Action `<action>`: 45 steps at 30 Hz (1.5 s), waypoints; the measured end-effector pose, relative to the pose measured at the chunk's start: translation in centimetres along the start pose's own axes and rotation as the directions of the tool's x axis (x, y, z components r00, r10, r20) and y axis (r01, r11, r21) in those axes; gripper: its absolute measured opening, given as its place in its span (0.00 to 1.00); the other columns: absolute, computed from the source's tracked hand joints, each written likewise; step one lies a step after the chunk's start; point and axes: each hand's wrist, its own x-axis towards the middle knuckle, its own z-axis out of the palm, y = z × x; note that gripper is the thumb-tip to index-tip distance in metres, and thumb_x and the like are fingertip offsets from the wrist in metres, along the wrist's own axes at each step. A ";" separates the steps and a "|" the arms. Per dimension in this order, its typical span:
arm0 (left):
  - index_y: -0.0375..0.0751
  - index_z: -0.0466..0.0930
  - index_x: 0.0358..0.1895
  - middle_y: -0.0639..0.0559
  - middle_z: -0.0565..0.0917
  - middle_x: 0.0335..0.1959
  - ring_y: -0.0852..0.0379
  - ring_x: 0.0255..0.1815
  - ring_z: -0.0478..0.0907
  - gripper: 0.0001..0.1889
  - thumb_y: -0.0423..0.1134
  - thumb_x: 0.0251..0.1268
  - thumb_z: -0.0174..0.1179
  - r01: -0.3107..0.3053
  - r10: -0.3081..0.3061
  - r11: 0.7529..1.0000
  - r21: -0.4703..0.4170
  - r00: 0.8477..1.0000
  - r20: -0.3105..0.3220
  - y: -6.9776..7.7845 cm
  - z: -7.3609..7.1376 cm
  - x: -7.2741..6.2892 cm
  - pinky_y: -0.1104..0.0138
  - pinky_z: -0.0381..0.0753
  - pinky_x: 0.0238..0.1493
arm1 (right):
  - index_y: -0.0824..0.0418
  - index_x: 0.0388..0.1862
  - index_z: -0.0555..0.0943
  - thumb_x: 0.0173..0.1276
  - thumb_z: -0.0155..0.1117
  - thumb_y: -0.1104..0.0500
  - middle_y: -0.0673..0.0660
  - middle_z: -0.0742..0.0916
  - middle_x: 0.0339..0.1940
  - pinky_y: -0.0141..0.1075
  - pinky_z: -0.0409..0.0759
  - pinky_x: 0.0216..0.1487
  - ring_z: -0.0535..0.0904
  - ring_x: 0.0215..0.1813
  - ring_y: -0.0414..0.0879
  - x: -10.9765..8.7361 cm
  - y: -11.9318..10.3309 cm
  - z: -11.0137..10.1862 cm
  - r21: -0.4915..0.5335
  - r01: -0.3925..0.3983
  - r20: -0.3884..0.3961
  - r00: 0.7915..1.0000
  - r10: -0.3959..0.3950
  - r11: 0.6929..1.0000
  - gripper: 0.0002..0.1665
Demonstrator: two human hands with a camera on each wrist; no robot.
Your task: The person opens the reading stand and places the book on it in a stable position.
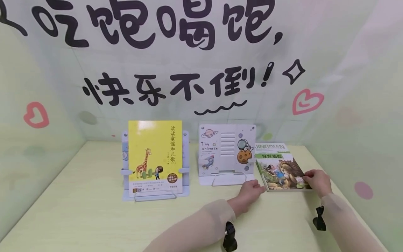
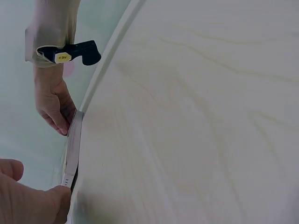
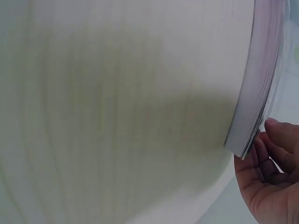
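Note:
A picture book (image 1: 280,171) with a lion on its cover lies flat on the table at the right. My right hand (image 1: 318,182) pinches its lower right edge between thumb and fingers; the right wrist view shows the hand (image 3: 275,170) at a corner of the thick page block (image 3: 254,88). My left hand (image 1: 247,196) is at the book's lower left corner, fingers reaching toward it. In the left wrist view, a fingertip of the left hand (image 2: 30,198) meets the end of the book (image 2: 74,144). Whether other books lie beneath is unclear.
A white "Tiny universe" book stand (image 1: 226,148) stands just left of the picture book, bearing no book. Farther left, a second stand (image 1: 185,182) holds a yellow book (image 1: 154,157) upright. Printed wall sheets (image 1: 362,140) border the pale wooden table (image 1: 94,217).

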 end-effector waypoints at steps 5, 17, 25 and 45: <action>0.25 0.65 0.63 0.34 0.74 0.60 0.41 0.63 0.69 0.28 0.35 0.62 0.58 0.042 -0.044 0.997 -0.070 0.999 -0.018 0.0 1.2 0.9 0.55 0.70 0.62 | 0.77 0.36 0.79 0.63 0.58 0.66 0.70 0.83 0.32 0.40 0.70 0.29 0.77 0.33 0.56 0.0 0.1 0.0 -0.046 0.024 0.006 1.000 -0.024 0.999 0.11; 0.28 0.66 0.64 0.35 0.73 0.60 0.42 0.61 0.71 0.27 0.35 0.64 0.58 0.077 -0.078 0.993 -0.090 0.997 -0.012 0.7 1.7 2.0 0.55 0.72 0.60 | 0.75 0.29 0.80 0.62 0.57 0.70 0.64 0.83 0.24 0.44 0.74 0.28 0.76 0.26 0.51 0.0 -0.3 0.1 -0.136 0.068 0.058 0.996 -0.061 0.988 0.07; 0.33 0.78 0.43 0.54 0.72 0.25 0.61 0.24 0.65 0.09 0.29 0.59 0.60 0.044 -0.046 0.997 -0.068 0.999 -0.025 0.5 1.9 2.9 0.71 0.68 0.27 | 0.73 0.26 0.79 0.62 0.57 0.71 0.61 0.82 0.22 0.43 0.75 0.27 0.75 0.25 0.49 -0.4 -0.4 0.3 -0.183 0.105 0.114 0.990 -0.085 0.977 0.07; 0.41 0.73 0.52 0.54 0.79 0.44 0.65 0.37 0.76 0.32 0.12 0.38 0.54 -0.329 0.326 0.938 0.106 0.944 0.042 0.9 3.2 0.7 0.73 0.79 0.33 | 0.85 0.54 0.67 0.72 0.51 0.63 0.50 0.83 0.33 0.30 0.79 0.32 0.75 0.30 0.31 -1.6 3.7 -0.7 0.300 -0.022 0.255 0.965 -0.058 0.954 0.23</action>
